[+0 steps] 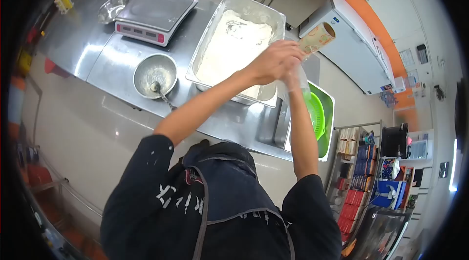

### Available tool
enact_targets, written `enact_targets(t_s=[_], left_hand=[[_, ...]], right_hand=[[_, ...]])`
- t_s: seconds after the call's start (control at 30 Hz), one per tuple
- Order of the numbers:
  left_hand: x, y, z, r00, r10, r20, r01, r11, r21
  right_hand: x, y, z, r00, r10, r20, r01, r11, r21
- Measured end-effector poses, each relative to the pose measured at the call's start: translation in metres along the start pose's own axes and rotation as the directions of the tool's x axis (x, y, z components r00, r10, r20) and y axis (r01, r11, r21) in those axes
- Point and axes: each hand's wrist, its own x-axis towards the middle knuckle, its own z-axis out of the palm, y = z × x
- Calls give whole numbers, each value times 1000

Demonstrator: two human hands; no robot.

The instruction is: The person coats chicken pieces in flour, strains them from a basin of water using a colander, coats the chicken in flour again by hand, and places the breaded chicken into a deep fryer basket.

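Both my hands meet above the right end of a metal tray [194,72] of white flour-like powder [234,47]. My left hand [277,60] is closed at the near end of a beige tube [316,39] with an orange printed pattern and a hollow far end. My right hand [292,75] is closed beside and partly beneath the left one; its fingers are mostly hidden. Thin clear plastic [304,84] hangs around the right wrist. Close below it are a bright green strainer [318,113] and a green basin [328,135].
A metal bowl [141,77] with a spoon [155,86] and white residue stands on the steel table [115,57]. Behind it are a digital scale [156,11] and a small metal bowl [113,8]. A white chest freezer [337,40] and a stocked shelf rack [359,172] stand to the right.
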Motion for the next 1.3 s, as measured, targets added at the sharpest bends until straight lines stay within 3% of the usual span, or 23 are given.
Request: enact_targets(t_s=[0.03, 0.07, 0.1, 0.17, 0.23, 0.27, 0.33, 0.43, 0.47, 0.57, 0.6, 0.7, 0.73, 0.83, 0.93, 1.1, 1.13, 1.23, 1.3], left_hand=[[-7, 11, -9, 989, -74, -124, 63, 994, -86], [-18, 22, -17, 963, -222, -155, 206, 972, -113], [-34, 32, -22, 912, -370, -175, 347, 926, -149], [-77, 38, -22, 864, -475, -167, 439, 873, -212], [-117, 44, -25, 781, -624, 27, 598, 734, -322], [-136, 35, -26, 782, -620, 67, 611, 739, -286], [-179, 43, -15, 705, -696, 137, 703, 657, -273], [-185, 37, -12, 614, -778, 133, 776, 563, -283], [-186, 39, 2, 592, -796, 125, 788, 540, -296], [-171, 48, 27, 562, -819, 116, 816, 527, -237], [-161, 50, 36, 555, -823, 122, 826, 528, -199], [-130, 42, 67, 560, -816, 143, 828, 547, -126], [-121, 33, 78, 601, -785, 154, 800, 592, -104], [-97, 20, 109, 674, -713, 192, 730, 684, -22], [-71, 15, 131, 716, -666, 208, 653, 745, 135], [-46, -15, 166, 763, -601, 237, 463, 765, 448], [-46, -31, 172, 779, -568, 266, 355, 749, 560], [-51, -54, 187, 737, -616, 277, 195, 586, 786], [-51, -62, 188, 668, -685, 291, 203, 545, 814]], right_hand=[[1, -5, -17, 999, 38, 5, -38, 999, -23], [6, -6, -41, 956, 207, 208, -145, 950, -276], [-1, -4, -62, 959, 234, 161, -230, 972, -43], [-29, 4, -102, 940, 328, 90, -335, 847, 413], [-46, 19, -144, 910, 390, 138, -408, 790, 457], [-58, 16, -158, 905, 425, 23, -391, 808, 442], [-91, 6, -174, 864, 470, -180, -373, 838, 398], [-112, 53, -184, 847, 529, 43, -529, 833, 164], [-123, 74, -187, 708, 704, 59, -683, 703, -196], [-142, 99, -185, 687, 700, 197, -624, 706, -333], [-155, 119, -175, 768, 620, 161, -554, 769, -319], [-164, 118, -160, 766, 638, 81, -619, 765, -179], [-164, 117, -158, 744, 658, 119, -634, 751, -183], [-185, 121, -137, 778, 614, 133, -576, 782, -239], [-225, 171, -109, 832, 508, 224, -348, 792, -502], [-217, 153, -163, 838, 527, 141, -498, 844, -197], [-219, 151, -175, 825, 551, 126, -536, 833, -140], [-236, 153, -198, 854, 511, 94, -515, 857, 18], [-248, 148, -207, 799, 595, 91, -599, 772, 213]])
